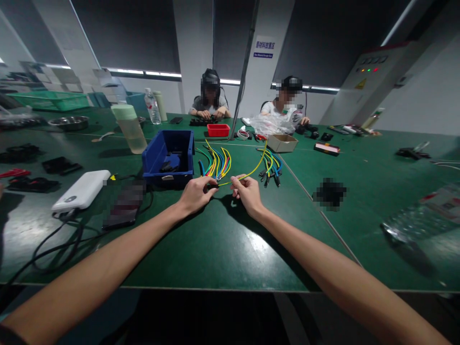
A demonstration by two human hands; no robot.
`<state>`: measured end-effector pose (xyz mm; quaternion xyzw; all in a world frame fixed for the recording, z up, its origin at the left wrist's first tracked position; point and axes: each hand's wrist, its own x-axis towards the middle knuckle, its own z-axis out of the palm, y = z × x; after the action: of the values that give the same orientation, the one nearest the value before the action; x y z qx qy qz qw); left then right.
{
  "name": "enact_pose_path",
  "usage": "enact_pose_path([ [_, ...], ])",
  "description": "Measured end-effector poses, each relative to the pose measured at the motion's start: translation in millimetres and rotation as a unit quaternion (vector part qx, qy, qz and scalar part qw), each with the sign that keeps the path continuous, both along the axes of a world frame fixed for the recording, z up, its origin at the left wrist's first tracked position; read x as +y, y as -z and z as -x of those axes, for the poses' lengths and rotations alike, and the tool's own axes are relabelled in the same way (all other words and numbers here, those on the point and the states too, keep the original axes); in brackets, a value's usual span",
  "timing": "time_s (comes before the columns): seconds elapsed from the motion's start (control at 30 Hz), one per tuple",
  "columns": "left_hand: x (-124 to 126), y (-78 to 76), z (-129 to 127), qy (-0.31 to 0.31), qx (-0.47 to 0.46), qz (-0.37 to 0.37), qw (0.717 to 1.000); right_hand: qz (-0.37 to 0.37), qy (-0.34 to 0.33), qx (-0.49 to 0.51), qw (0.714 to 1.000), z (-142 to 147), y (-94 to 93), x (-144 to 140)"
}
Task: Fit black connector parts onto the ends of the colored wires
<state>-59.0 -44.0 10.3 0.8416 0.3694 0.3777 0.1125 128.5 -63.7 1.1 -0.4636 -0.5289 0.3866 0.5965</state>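
A yellow wire (257, 166) runs between my two hands, its far end curving up to the right. My right hand (248, 194) pinches it between thumb and fingers. At the wire's left end is a small black connector (213, 186), which the fingertips of my left hand (196, 195) grip, partly hiding it. Just beyond my left hand lies a fanned bunch of yellow, blue, green and red wires (217, 160). Behind my right hand a second bunch of wires (270, 165) has black ends pointing toward me.
Left of the wires stands a blue bin (167, 175) with black parts inside. Nearer me lie a white power bank (82, 190), a phone (125, 205) and black cables. A tilted-looking cup (129, 129) and a cardboard box (282, 143) stand farther back. Two people sit across the table.
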Motion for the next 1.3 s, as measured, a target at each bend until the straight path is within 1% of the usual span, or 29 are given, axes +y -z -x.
enact_pose_path([
  [0.33,-2.3,-2.9,0.4,-0.005,0.015,-0.005,1.000,-0.006,-0.011,-0.008,1.000,1.1,-1.0,-0.7],
  [0.6,-0.9,0.4,1.0,-0.010,0.030,-0.015,0.999,0.007,-0.015,-0.015,1.000,0.0,0.1,-0.1],
  [0.77,-1.6,0.0,0.0,-0.011,0.037,-0.029,0.999,0.001,-0.020,-0.010,1.000,0.3,-0.8,-0.6],
  [0.9,-2.4,-1.3,-0.7,-0.005,0.049,-0.039,0.998,0.003,-0.022,-0.009,1.000,0.5,-0.9,-0.6],
  [1.07,-1.8,-1.3,-0.4,0.005,0.042,-0.040,0.998,0.010,-0.019,-0.011,1.000,0.2,-0.8,-0.7],
  [1.3,-0.7,1.0,-1.1,0.025,0.037,-0.043,0.998,-0.002,-0.016,-0.014,1.000,0.4,-1.0,-1.2],
])
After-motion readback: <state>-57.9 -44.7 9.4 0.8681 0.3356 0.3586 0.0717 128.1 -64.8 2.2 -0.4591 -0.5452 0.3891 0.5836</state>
